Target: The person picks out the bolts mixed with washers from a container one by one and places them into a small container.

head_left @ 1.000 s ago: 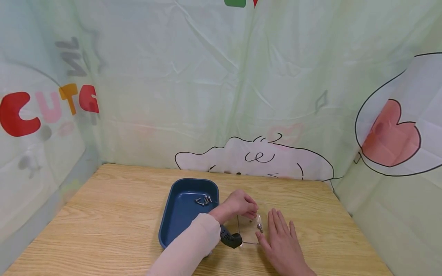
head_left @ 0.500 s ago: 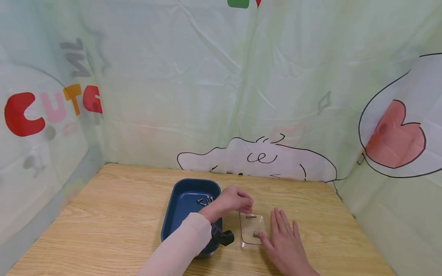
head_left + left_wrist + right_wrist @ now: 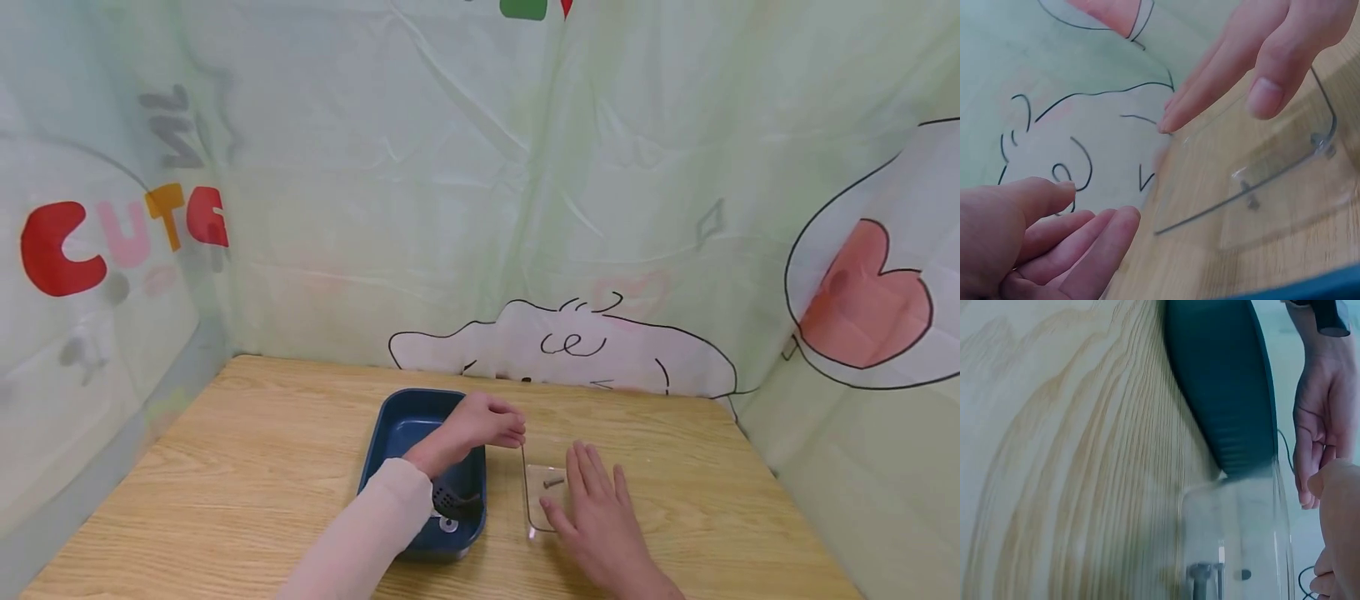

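Observation:
My left hand hovers over the far right rim of the blue tray. In the left wrist view, its loosely bent fingers and thumb stand apart with nothing between them. My right hand lies with straight fingers along the right side of a clear plastic box, its thumb reaching over the box. A small bolt lies inside the box. In the right wrist view, a screw shows through the clear wall. My left forearm covers much of the tray.
The tray holds a round washer-like piece near its front. A black wrist camera mount hangs from my left wrist over the tray. The wooden table meets a printed curtain at its back and sides.
My left hand has moved left, from above the clear box to the blue tray's rim. My right hand has shifted slightly left, farther over the box. The head view has turned a little.

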